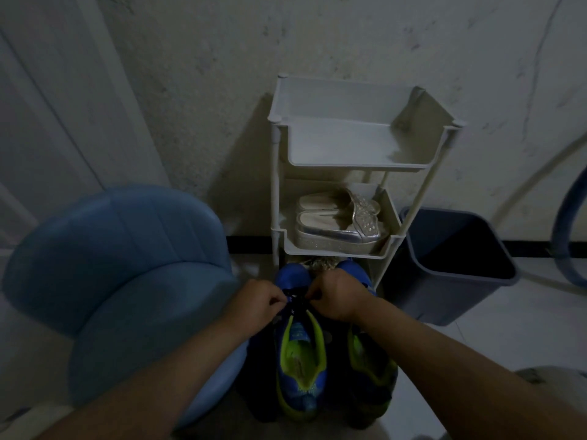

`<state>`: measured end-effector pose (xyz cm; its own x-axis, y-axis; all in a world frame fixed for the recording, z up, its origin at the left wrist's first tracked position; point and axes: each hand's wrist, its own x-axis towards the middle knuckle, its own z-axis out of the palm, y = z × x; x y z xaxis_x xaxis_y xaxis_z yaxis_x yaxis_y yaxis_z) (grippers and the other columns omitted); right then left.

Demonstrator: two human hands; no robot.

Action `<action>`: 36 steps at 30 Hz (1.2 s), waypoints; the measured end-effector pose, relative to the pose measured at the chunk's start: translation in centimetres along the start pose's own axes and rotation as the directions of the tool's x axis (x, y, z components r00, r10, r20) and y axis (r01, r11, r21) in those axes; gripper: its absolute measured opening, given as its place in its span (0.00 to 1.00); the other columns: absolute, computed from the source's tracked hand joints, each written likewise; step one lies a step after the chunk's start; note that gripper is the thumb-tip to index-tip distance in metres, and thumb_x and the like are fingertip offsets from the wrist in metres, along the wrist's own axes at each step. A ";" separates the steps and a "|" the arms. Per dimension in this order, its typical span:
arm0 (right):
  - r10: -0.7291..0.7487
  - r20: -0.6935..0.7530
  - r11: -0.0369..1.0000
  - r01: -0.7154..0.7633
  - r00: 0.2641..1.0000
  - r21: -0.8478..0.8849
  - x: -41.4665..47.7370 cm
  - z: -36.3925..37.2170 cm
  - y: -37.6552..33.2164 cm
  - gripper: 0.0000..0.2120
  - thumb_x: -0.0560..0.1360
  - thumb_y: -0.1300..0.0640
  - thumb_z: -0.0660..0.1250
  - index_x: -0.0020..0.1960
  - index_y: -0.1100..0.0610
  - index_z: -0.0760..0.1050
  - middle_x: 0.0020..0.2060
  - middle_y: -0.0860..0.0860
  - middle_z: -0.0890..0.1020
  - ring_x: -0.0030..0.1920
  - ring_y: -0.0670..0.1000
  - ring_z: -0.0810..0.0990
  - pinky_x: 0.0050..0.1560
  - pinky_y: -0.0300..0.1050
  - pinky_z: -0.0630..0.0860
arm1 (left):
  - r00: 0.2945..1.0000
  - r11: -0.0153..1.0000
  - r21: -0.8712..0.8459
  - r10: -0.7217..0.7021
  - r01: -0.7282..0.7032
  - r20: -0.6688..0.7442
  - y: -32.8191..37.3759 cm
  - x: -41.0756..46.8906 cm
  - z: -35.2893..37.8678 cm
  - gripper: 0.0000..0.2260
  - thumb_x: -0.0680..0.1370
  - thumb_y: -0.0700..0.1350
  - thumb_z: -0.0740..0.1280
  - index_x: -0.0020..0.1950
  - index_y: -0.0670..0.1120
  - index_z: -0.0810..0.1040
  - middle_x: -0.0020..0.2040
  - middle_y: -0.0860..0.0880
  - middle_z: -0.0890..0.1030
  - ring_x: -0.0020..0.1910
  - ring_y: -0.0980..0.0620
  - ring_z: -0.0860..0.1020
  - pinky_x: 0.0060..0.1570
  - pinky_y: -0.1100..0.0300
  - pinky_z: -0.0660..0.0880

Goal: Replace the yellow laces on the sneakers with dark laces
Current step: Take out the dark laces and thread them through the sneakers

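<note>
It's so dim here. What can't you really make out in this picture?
1. Head view: how the dark lace is threaded; the left hand and right hand pinching it cover it.
2. Head view: the lacing of the right sneaker, under the right forearm.
3. Head view: the inside of the bin, lost in shadow.
</note>
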<state>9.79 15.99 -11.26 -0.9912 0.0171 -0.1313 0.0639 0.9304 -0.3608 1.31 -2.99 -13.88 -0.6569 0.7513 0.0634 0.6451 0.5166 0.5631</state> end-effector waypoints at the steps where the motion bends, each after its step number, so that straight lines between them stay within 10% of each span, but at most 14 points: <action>1: -0.008 0.004 1.000 0.008 1.000 -0.022 -0.1 -0.1 0.0 0.09 0.74 0.54 0.67 0.51 0.50 0.85 0.48 0.49 0.86 0.50 0.53 0.82 0.49 0.47 0.79 | 1.000 0.999 0.033 0.024 -0.024 0.005 -0.1 0.0 0.0 0.06 0.76 0.43 0.70 0.48 0.46 0.86 0.47 0.49 0.85 0.46 0.52 0.81 0.44 0.65 0.72; 13: -0.081 -0.022 0.967 0.073 0.996 -0.243 0.3 0.8 -0.5 0.13 0.80 0.50 0.60 0.52 0.54 0.81 0.51 0.53 0.82 0.50 0.56 0.80 0.43 0.46 0.71 | 0.980 0.947 0.272 0.134 -0.170 0.146 0.5 0.2 0.5 0.10 0.80 0.41 0.62 0.52 0.40 0.82 0.51 0.41 0.80 0.51 0.42 0.79 0.50 0.50 0.74; 19: -0.070 0.022 0.974 0.073 0.997 -0.215 0.8 1.1 -0.9 0.13 0.81 0.53 0.60 0.55 0.59 0.78 0.53 0.57 0.81 0.51 0.58 0.79 0.43 0.47 0.70 | 0.961 0.915 0.333 0.156 -0.228 0.230 1.3 0.3 -0.4 0.04 0.67 0.42 0.62 0.33 0.45 0.74 0.32 0.46 0.77 0.24 0.47 0.76 0.19 0.62 0.69; 24: -0.107 0.006 0.988 0.107 0.994 -0.113 0.4 0.3 -0.6 0.12 0.79 0.51 0.63 0.56 0.54 0.80 0.51 0.55 0.83 0.50 0.57 0.80 0.46 0.45 0.72 | 0.974 0.942 0.256 0.193 -0.218 0.119 0.8 0.4 0.1 0.22 0.72 0.52 0.49 0.46 0.40 0.78 0.47 0.40 0.78 0.42 0.41 0.78 0.40 0.50 0.74; 36: -0.052 0.120 0.980 0.074 0.991 -0.186 0.9 0.1 -2.3 0.12 0.80 0.58 0.59 0.56 0.64 0.77 0.52 0.60 0.81 0.50 0.60 0.79 0.50 0.50 0.75 | 0.996 0.993 0.102 0.055 -0.063 0.074 1.3 -0.2 -0.1 0.03 0.76 0.38 0.64 0.45 0.38 0.74 0.45 0.38 0.77 0.44 0.40 0.77 0.44 0.49 0.70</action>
<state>8.77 13.83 -10.67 -0.9720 -0.0754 -0.2224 -0.0323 0.9810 -0.1915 2.24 -2.49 -13.09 -0.5894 0.8072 0.0332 0.7215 0.5074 0.4711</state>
